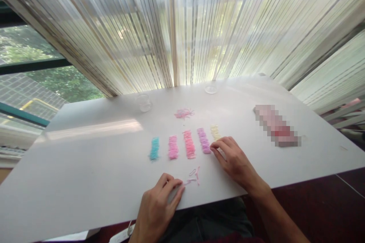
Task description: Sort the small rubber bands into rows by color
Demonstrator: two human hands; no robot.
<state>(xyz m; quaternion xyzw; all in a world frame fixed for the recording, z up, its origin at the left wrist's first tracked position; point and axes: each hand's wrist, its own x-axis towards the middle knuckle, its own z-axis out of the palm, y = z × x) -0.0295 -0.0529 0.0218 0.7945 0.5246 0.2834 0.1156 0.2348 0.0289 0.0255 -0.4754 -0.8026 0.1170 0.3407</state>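
My left hand [159,203] rests low on the table, thumb and forefinger pinched at the edge of a few loose, thin pink and pale lilac loop-like pieces [194,177]. Whether one is between its fingertips is too small to tell. At the lower right corner of the purple row [203,141], my right hand [232,159] has its fingertips drawn together; what they hold, if anything, is hidden. It partly covers the pale yellow row [215,132]. Further left lie a coral-pink row [189,144], a pink row [173,147] and a turquoise row [154,149], each of small thin pieces laid side by side.
Behind the rows sits a loose mixed pile [184,113] of similar pieces. A clear round container [143,103] and a clear shallow lid or dish [211,89] stand near the back edge. A blurred-out pinkish object [275,127] lies at right. Curtains [176,26] hang behind the white table [85,167].
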